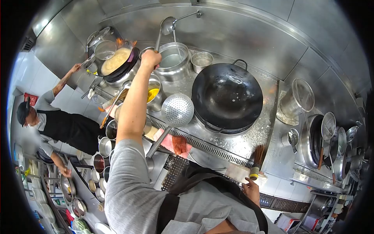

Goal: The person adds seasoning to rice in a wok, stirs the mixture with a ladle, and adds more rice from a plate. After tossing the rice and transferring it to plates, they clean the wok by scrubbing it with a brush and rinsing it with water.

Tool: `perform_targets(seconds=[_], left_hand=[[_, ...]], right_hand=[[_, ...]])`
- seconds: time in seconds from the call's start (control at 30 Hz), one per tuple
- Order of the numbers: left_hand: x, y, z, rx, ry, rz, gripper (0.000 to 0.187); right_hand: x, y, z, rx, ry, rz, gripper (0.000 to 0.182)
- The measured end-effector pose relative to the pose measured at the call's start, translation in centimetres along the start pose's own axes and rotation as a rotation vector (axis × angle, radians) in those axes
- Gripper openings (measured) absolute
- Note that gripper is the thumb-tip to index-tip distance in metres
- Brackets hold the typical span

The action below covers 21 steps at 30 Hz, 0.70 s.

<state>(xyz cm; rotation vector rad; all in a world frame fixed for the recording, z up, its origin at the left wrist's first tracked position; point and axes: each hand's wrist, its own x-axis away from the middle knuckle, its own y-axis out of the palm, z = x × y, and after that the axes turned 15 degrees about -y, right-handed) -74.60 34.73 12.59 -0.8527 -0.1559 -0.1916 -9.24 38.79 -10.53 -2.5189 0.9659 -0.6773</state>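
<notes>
My left hand, at the end of my outstretched arm, is closed around the handle of a steel ladle. The ladle's bowl is up against the swing faucet, above a large steel pot of liquid. My right hand is low at the counter's front edge, with its fingers at the bound yellow end of a wok brush. The brush's bristles point toward a black wok with a few droplets inside. A perforated skimmer lies left of the wok.
A co-worker at left holds a strainer beside a wok of pale liquid, with flames behind. A small steel pot stands behind the black wok. A cloth lies on the front ledge. More strainers are at right.
</notes>
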Motion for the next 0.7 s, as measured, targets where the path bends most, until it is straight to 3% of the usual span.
perform_targets(seconds=[0.1, 0.2, 0.33, 0.53, 0.7], left_hand=[[1.4, -0.2, -1.7, -0.083, 0.056, 0.165, 0.015], [5.3, -2.1, -3.8, 0.144, 0.134, 0.127, 0.016], [4.7, -3.1, -4.9, 0.253, 0.126, 0.014, 0.018], [1.3, -1.3, -3.9, 0.023, 0.123, 0.024, 0.023], [-0.6, -0.6, -5.6, -0.029, 0.098, 0.059, 0.027]], right_hand=[[-0.4, 0.1, 0.7, -0.069, -0.03, 0.028, 0.038], [-0.4, 0.7, 1.8, 0.137, -0.14, 0.003, 0.037], [-0.7, 0.5, 0.6, 0.095, -0.077, -0.039, 0.036], [-2.2, 0.5, -0.4, -0.178, 0.002, 0.037, 0.038], [-2.0, 0.7, -0.6, -0.11, 0.021, -0.009, 0.041]])
